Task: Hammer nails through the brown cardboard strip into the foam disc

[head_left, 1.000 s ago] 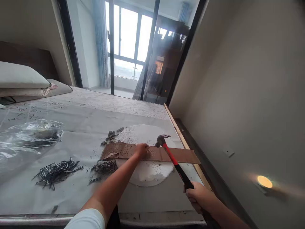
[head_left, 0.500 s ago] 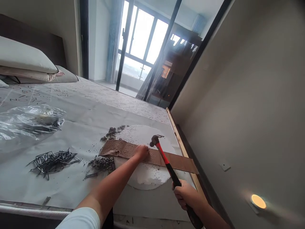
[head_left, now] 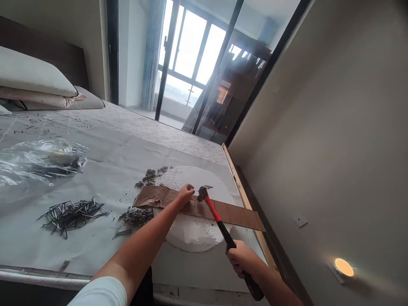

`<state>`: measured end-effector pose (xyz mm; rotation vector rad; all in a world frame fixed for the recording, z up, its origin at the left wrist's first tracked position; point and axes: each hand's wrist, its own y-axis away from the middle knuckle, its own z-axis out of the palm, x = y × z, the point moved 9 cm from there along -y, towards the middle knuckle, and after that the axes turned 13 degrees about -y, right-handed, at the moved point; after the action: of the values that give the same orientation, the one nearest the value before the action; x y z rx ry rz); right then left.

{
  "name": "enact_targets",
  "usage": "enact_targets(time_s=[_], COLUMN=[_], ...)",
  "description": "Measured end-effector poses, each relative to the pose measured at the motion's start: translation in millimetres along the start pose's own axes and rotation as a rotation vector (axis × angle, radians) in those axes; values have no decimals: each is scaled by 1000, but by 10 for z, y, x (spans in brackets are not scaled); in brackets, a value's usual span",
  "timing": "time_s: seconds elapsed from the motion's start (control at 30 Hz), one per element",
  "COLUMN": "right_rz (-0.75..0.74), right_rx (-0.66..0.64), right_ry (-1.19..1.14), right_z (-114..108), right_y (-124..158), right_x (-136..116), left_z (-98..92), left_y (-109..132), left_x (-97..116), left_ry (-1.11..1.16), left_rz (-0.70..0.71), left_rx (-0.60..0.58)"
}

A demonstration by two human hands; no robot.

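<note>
Right hand (head_left: 240,257) wrapped round hammer (head_left: 218,221). Left hand (head_left: 185,194) at board (head_left: 229,212), pinch unclear. Grey sheet (head_left: 108,170) beneath both; window (head_left: 191,42) beyond, lit lamp (head_left: 344,267) rightward.

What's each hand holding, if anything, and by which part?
The right hand grips the hammer by its black handle; whether the left hand holds anything is unclear.
</note>
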<state>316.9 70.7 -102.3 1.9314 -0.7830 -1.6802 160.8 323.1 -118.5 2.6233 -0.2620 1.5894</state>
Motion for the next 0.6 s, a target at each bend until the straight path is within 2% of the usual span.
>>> enact_targets(time_s=[0.17, 0.27, 0.37, 0.43, 0.53, 0.6], right_rz=[-138, -134, -75, -66, -56, -59], right_rx=[36, 12, -1, -19, -24, 12], right_ry=[-18, -46, -64, -84, -91, -118], right_z=[-168, -139, -72, -59, -178, -329], right_y=[103, 107, 69, 54, 63, 91], right_x=[-184, -141, 142, 418, 893, 1162], left_z=[50, -64, -495, -890, -1416, -1625], left_y=[-10, 14, 173, 393, 815, 1079], left_x=[63, 213, 367, 387, 170, -137], left_ry=[191, 328, 311, 129, -280, -534], left_rz=[6, 49, 173, 267, 302, 248], left_rx=[-26, -16, 98, 204, 311, 281])
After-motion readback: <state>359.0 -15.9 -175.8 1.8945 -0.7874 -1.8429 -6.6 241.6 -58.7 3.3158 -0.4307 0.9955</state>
